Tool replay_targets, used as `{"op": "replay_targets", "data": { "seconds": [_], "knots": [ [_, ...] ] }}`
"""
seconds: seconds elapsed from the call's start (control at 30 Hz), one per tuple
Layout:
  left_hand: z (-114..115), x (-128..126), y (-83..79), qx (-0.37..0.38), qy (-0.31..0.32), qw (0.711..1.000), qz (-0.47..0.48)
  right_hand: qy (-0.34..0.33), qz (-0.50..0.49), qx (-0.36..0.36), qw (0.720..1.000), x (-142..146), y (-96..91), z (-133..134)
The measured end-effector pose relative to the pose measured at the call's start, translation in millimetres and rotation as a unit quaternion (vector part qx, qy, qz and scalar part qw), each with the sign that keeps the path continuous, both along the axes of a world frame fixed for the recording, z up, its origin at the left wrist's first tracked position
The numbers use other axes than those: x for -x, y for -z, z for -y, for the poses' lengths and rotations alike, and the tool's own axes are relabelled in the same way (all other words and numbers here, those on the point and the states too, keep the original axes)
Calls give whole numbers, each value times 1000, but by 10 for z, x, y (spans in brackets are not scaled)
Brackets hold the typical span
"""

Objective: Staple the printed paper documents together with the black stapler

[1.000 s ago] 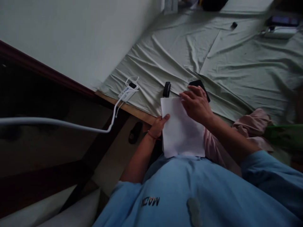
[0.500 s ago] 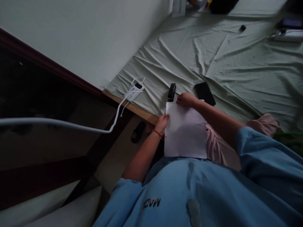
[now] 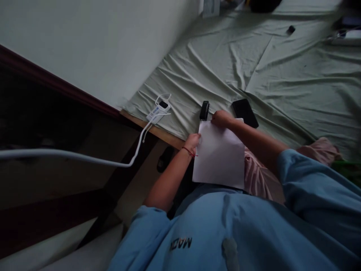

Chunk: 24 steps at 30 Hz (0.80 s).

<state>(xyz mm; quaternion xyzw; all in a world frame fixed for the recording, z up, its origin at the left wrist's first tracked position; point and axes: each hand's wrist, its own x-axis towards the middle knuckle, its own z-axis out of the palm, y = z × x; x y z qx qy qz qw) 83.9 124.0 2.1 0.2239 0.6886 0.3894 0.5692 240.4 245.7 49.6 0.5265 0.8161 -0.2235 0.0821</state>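
White paper lies over my lap, and I cannot tell whether it is one sheet or several. My left hand, with a red string at the wrist, pinches its left edge. At the top edge, my right hand is closed on the paper, its fingertips partly hidden. A black stapler rests on the bed sheet just beyond the paper's top left corner. To the right of my right hand lies a dark phone, flat on the sheet.
A white power strip with a white cable sits near the wooden bed edge at the left. A wrinkled green bed sheet stretches to the back. A small black object lies far right. A dark sandal is on the floor.
The paper has turned slightly, its lower edge shifting left and up. Both hands keep their hold on it. The stapler and phone stay in place.
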Motion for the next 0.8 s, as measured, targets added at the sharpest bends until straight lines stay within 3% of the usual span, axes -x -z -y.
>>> {"op": "replay_targets", "data": {
  "seconds": [0.33, 0.47, 0.6, 0.7, 0.8],
  "knots": [
    [-116, -2, -115, 8, 4, 1000, 13, 29, -12, -8, 999, -17, -63, -32],
    [-127, 15, -79, 8, 5, 1000, 28, 19, -58, -111, 992, -45, -155, 105],
    [-116, 33, -28, -17, 2, 999, 45, -81, -169, -250, 950, -57, -196, 200],
    [-115, 28, -14, -20, -5, 999, 38, -183, -184, -242, 935, -64, -146, 206],
    [-126, 13, -21, -35, 13, 999, 17, -202, -177, -207, 941, -68, -52, 216]
  ]
}}
